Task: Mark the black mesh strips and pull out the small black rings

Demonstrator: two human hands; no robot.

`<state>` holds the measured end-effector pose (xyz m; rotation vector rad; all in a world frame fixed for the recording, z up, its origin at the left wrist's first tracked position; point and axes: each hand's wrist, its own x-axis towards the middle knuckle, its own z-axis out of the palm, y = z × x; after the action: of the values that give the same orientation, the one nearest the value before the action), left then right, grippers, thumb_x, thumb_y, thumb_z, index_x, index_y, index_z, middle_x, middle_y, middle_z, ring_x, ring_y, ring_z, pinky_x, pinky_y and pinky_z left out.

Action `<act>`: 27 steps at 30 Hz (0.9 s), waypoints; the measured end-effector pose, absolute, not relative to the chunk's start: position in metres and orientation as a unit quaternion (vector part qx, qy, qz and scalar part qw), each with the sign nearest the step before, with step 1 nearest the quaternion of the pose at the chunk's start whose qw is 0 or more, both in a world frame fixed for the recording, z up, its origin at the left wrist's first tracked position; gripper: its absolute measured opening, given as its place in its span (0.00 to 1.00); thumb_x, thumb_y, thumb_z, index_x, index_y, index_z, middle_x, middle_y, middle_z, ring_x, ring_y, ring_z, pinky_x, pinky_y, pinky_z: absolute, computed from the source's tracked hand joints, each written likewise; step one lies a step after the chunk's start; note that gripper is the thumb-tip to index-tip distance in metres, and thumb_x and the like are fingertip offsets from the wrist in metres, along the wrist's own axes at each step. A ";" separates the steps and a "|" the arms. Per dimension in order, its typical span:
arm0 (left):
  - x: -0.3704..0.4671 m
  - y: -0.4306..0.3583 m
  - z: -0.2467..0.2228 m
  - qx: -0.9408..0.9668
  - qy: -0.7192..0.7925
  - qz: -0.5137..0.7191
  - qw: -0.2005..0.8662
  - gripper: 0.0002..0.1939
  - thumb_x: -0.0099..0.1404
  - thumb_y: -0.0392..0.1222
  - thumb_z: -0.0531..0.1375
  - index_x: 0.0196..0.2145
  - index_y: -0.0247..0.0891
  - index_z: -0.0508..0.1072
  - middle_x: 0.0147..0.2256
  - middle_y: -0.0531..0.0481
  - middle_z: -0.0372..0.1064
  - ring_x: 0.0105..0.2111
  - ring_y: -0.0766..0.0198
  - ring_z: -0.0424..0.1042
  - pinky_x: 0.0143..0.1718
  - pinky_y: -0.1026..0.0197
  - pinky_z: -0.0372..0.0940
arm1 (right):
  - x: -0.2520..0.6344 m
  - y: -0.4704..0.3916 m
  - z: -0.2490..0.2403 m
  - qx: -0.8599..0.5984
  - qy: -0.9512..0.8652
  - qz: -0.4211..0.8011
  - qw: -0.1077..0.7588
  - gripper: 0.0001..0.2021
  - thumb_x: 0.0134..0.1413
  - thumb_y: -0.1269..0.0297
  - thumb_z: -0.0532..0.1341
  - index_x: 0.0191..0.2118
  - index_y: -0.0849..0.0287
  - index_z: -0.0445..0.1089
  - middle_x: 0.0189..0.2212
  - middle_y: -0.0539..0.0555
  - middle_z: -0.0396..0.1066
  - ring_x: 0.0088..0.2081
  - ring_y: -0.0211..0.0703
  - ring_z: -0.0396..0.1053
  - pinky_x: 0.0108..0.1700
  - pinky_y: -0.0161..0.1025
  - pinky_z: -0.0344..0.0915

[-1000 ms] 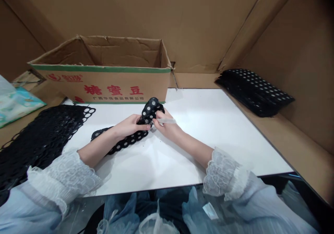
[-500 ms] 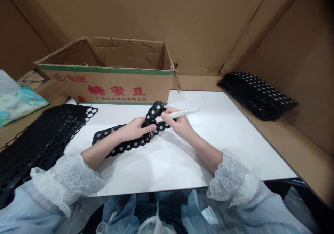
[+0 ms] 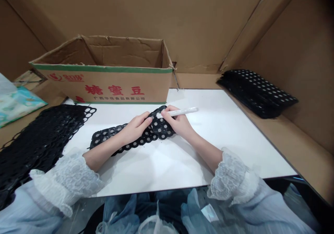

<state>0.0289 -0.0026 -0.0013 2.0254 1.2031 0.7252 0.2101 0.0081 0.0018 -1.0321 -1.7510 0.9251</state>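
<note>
Landmark: carton (image 3: 104,84). In front of it, our left hand (image 3: 137,126) grips the folded black dotted strip (image 3: 161,127), which lies on the white board (image 3: 198,157). Our right hand (image 3: 180,122) pinches a white pen-like tool (image 3: 182,111), end at the strip. Black mesh pile (image 3: 39,136) left-front of carton; dotted black stack (image 3: 257,93) off to its right.

- White board (image 3: 221,136) beneath the cardboard box (image 3: 117,84)
- 1 black dotted strip (image 3: 161,126) in front of the box
- 1 black mesh pile (image 3: 39,136) front-left of the box
</note>
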 end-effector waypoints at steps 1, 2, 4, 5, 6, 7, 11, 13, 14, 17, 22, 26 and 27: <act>0.029 -0.003 -0.001 0.771 0.462 0.279 0.338 0.14 0.65 0.48 0.43 0.29 0.37 0.57 0.27 0.54 0.55 0.30 0.66 0.56 0.33 0.65 0.53 | 0.209 0.008 0.001 -0.413 -0.706 0.372 0.439 0.13 0.53 0.54 0.52 0.25 0.58 0.57 0.22 0.47 0.56 0.27 0.36 0.56 0.32 0.35 0.53; 0.029 -0.003 -0.002 0.767 0.463 0.281 0.344 0.14 0.65 0.48 0.43 0.28 0.37 0.57 0.27 0.55 0.54 0.29 0.66 0.56 0.33 0.65 0.53 | 0.208 0.007 0.000 -0.410 -0.709 0.372 0.438 0.13 0.53 0.55 0.51 0.25 0.58 0.57 0.21 0.47 0.55 0.27 0.36 0.55 0.32 0.35 0.53; 0.029 -0.003 -0.002 0.762 0.461 0.285 0.355 0.14 0.65 0.48 0.43 0.28 0.37 0.57 0.26 0.55 0.53 0.29 0.67 0.55 0.32 0.65 0.53 | 0.207 0.006 0.000 -0.400 -0.715 0.371 0.436 0.13 0.54 0.55 0.51 0.25 0.58 0.55 0.21 0.46 0.53 0.27 0.35 0.54 0.31 0.34 0.52; 0.029 -0.003 -0.002 0.760 0.459 0.288 0.359 0.14 0.65 0.48 0.43 0.27 0.37 0.57 0.26 0.55 0.53 0.29 0.67 0.55 0.32 0.65 0.53 | 0.206 0.005 0.000 -0.397 -0.718 0.371 0.435 0.13 0.54 0.55 0.51 0.25 0.57 0.55 0.21 0.46 0.52 0.26 0.35 0.53 0.30 0.34 0.52; 0.029 -0.003 -0.002 0.760 0.458 0.289 0.360 0.14 0.65 0.48 0.43 0.27 0.37 0.57 0.26 0.55 0.53 0.28 0.67 0.55 0.32 0.65 0.53 | 0.205 0.005 -0.001 -0.394 -0.721 0.371 0.433 0.13 0.54 0.55 0.50 0.25 0.57 0.54 0.21 0.46 0.52 0.26 0.36 0.53 0.30 0.34 0.52; 0.030 -0.003 -0.002 0.760 0.457 0.291 0.359 0.14 0.65 0.48 0.43 0.27 0.37 0.57 0.26 0.55 0.53 0.28 0.67 0.55 0.31 0.65 0.53 | 0.205 0.004 -0.001 -0.393 -0.723 0.372 0.429 0.12 0.55 0.55 0.50 0.26 0.57 0.53 0.21 0.46 0.51 0.26 0.36 0.53 0.30 0.34 0.52; 0.032 -0.004 -0.003 0.765 0.467 0.299 0.327 0.15 0.64 0.48 0.44 0.24 0.38 0.53 0.23 0.56 0.49 0.25 0.68 0.52 0.28 0.65 0.51 | 0.200 0.006 -0.005 -0.395 -0.757 0.330 0.402 0.12 0.56 0.58 0.47 0.25 0.57 0.51 0.22 0.47 0.51 0.27 0.36 0.53 0.31 0.35 0.52; 0.033 -0.005 -0.004 0.769 0.474 0.299 0.307 0.15 0.64 0.48 0.44 0.23 0.38 0.51 0.22 0.56 0.47 0.24 0.68 0.51 0.27 0.65 0.50 | 0.198 0.008 -0.009 -0.412 -0.783 0.264 0.384 0.11 0.56 0.59 0.47 0.25 0.57 0.51 0.24 0.48 0.53 0.28 0.37 0.55 0.32 0.35 0.53; 0.034 -0.006 -0.005 0.772 0.477 0.296 0.297 0.15 0.64 0.47 0.44 0.23 0.38 0.51 0.22 0.56 0.47 0.24 0.68 0.51 0.27 0.65 0.50 | 0.196 0.009 -0.010 -0.424 -0.793 0.229 0.373 0.11 0.56 0.60 0.47 0.26 0.57 0.52 0.25 0.49 0.54 0.29 0.38 0.55 0.32 0.36 0.53; 0.035 -0.007 -0.005 0.782 0.477 0.293 0.276 0.14 0.64 0.46 0.45 0.23 0.38 0.51 0.22 0.56 0.47 0.24 0.68 0.50 0.27 0.65 0.49 | 0.194 0.012 -0.012 -0.463 -0.801 0.163 0.343 0.09 0.57 0.60 0.46 0.28 0.57 0.54 0.28 0.51 0.57 0.30 0.39 0.57 0.32 0.36 0.52; 0.034 -0.004 -0.003 0.779 0.469 0.298 0.289 0.15 0.63 0.48 0.45 0.23 0.38 0.51 0.23 0.55 0.46 0.25 0.68 0.50 0.28 0.66 0.49 | 0.195 0.014 -0.008 -0.492 -0.790 0.127 0.343 0.09 0.57 0.61 0.46 0.29 0.57 0.57 0.29 0.52 0.58 0.31 0.40 0.58 0.32 0.36 0.53; 0.032 0.001 -0.006 0.768 0.477 0.294 0.309 0.15 0.63 0.50 0.45 0.24 0.38 0.53 0.23 0.55 0.48 0.25 0.67 0.51 0.28 0.66 0.50 | 0.201 0.018 -0.007 -0.453 -0.795 0.156 0.373 0.10 0.56 0.60 0.47 0.27 0.57 0.56 0.28 0.51 0.57 0.31 0.39 0.57 0.33 0.36 0.53; 0.031 0.002 -0.007 0.764 0.482 0.295 0.311 0.15 0.63 0.50 0.45 0.24 0.38 0.53 0.23 0.55 0.49 0.25 0.67 0.52 0.28 0.66 0.51 | 0.203 0.019 -0.007 -0.430 -0.798 0.185 0.380 0.11 0.56 0.60 0.47 0.26 0.57 0.55 0.26 0.51 0.56 0.30 0.39 0.56 0.33 0.36 0.53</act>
<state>0.0312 0.0019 -0.0068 2.0175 1.2722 0.7797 0.2035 0.0187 -0.0071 -1.0967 -2.0373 0.4716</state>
